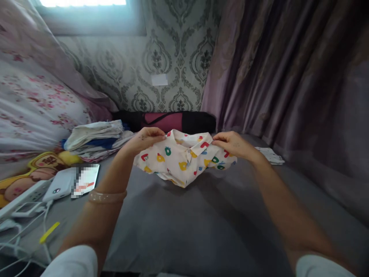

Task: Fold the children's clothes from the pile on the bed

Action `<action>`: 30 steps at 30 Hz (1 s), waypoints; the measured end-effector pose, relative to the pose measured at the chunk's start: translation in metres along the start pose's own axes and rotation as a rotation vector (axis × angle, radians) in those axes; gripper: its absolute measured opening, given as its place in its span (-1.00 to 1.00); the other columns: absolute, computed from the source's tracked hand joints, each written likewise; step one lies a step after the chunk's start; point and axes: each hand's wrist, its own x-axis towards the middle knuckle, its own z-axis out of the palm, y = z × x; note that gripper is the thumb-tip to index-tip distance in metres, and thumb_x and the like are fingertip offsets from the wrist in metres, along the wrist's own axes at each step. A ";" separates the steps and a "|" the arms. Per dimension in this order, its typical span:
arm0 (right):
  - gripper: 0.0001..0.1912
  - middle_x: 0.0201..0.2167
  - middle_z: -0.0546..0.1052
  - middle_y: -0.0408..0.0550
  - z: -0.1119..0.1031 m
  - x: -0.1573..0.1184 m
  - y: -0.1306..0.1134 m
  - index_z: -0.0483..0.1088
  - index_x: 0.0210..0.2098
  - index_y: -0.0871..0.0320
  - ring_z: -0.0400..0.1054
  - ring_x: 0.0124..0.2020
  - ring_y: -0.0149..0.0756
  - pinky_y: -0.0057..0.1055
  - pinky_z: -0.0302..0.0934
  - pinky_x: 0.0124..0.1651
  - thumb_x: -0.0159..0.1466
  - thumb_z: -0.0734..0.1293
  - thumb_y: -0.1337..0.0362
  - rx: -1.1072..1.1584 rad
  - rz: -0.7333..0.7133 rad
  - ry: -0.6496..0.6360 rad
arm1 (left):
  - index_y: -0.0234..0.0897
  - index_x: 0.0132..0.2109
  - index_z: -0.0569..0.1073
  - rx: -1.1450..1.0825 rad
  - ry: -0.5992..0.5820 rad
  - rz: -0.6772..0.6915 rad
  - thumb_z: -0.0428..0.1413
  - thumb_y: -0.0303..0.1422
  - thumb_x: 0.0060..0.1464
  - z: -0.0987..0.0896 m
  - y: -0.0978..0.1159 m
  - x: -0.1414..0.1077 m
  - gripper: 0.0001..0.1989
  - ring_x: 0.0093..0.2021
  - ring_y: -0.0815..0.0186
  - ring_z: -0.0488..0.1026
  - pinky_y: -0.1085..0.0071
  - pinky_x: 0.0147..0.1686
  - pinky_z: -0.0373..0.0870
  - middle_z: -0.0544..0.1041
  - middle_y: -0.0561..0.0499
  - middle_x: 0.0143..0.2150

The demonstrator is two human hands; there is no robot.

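A small white collared shirt (184,163) with a colourful print hangs between my two hands, its collar uppermost and its lower part bunched above the grey surface (184,231). My left hand (147,139) pinches the shoulder on the left of the collar. On the other side, my right hand (232,143) grips the opposite shoulder between thumb and fingers. Whether the shirt's lowest edge touches the surface I cannot tell.
Folded clothes (95,136) lie in a pile at the back left. Nearer on the left are a power strip (29,196), a white device (60,184), a phone (86,181) and cables. A black and maroon bag (164,121) lies along the wall; a folded white cloth (270,156) is right.
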 end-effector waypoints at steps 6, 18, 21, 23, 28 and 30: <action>-0.75 -0.38 0.58 -0.06 -0.031 0.035 -0.022 0.55 -0.26 0.16 0.42 -0.37 -0.26 -0.39 0.25 -0.31 0.22 0.28 0.19 -0.151 -0.007 0.241 | -0.28 -0.27 0.42 0.283 0.342 0.366 0.06 -0.21 0.13 -0.004 0.028 0.027 -0.79 -0.44 0.37 0.33 0.48 -0.42 0.26 0.38 0.08 -0.48; -0.64 -0.05 0.49 0.19 -0.092 0.073 -0.053 0.33 0.04 0.19 0.45 -0.20 -0.10 -0.31 0.18 -0.27 0.44 0.00 0.28 -0.861 -0.081 0.537 | -0.24 0.03 0.36 1.108 0.618 0.617 -0.15 -0.33 0.32 -0.040 0.103 0.069 -0.74 -0.08 0.13 0.45 0.31 -0.20 0.33 0.44 -0.16 -0.10; -0.61 -0.09 0.48 0.19 -0.102 0.075 -0.054 0.30 0.07 0.22 0.46 -0.24 -0.13 -0.36 0.12 -0.34 0.43 -0.04 0.35 -1.042 -0.124 0.483 | -0.22 0.11 0.34 1.197 0.607 0.660 -0.15 -0.36 0.31 -0.052 0.105 0.074 -0.70 -0.14 0.16 0.48 0.34 -0.24 0.33 0.44 -0.15 -0.15; -0.61 -0.10 0.49 0.18 -0.107 0.078 -0.053 0.30 0.07 0.23 0.46 -0.25 -0.14 -0.37 0.09 -0.37 0.43 -0.04 0.35 -1.094 -0.151 0.467 | -0.22 0.10 0.34 1.210 0.597 0.690 -0.14 -0.34 0.31 -0.058 0.106 0.077 -0.70 -0.16 0.17 0.48 0.35 -0.26 0.33 0.44 -0.13 -0.18; -0.63 -0.06 0.50 0.14 -0.110 0.086 -0.047 0.31 0.07 0.18 0.45 -0.26 -0.16 -0.37 0.08 -0.38 0.43 0.00 0.29 -1.033 -0.138 0.484 | -0.22 -0.03 0.38 1.123 0.535 0.652 -0.12 -0.24 0.31 -0.066 0.112 0.085 -0.74 -0.21 0.19 0.47 0.36 -0.27 0.31 0.46 -0.08 -0.18; -0.63 -0.04 0.51 0.12 -0.109 0.090 -0.044 0.34 0.06 0.16 0.45 -0.23 -0.14 -0.35 0.12 -0.35 0.44 0.02 0.22 -0.947 -0.146 0.487 | -0.24 -0.07 0.39 1.051 0.442 0.667 -0.11 -0.24 0.29 -0.068 0.112 0.090 -0.75 -0.25 0.24 0.45 0.39 -0.27 0.31 0.47 -0.04 -0.23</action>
